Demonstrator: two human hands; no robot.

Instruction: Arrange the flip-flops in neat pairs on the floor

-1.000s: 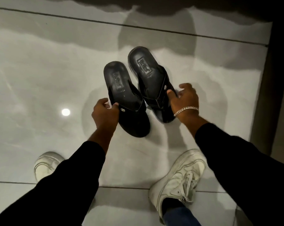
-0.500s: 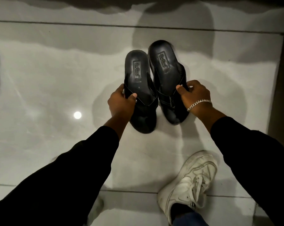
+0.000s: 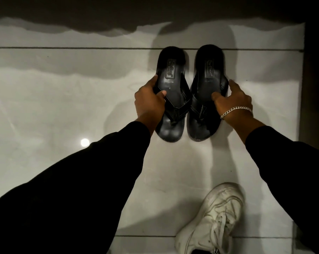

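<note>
Two black flip-flops lie side by side on the pale tiled floor, heels away from me and toes toward me. My left hand [image 3: 149, 99] grips the left flip-flop [image 3: 171, 77] at its outer edge, thumb on the footbed. My right hand [image 3: 231, 101], with a silver chain bracelet at the wrist, holds the right flip-flop [image 3: 209, 70] at its outer edge, thumb on the footbed. The two soles run nearly parallel, their straps almost touching in the middle. The heels reach a grout line.
My white sneaker [image 3: 213, 220] stands on the floor at the lower right. A dark wall or door edge [image 3: 316, 79] runs down the right side. A lamp's reflection [image 3: 85, 142] glints on the glossy tiles at left. Dark shadow covers the far floor.
Both hands have turned the flip-flops from a slant to the left to straight and parallel, and pushed them farther away toward the grout line. The view has shifted, so my left sneaker is out of sight.
</note>
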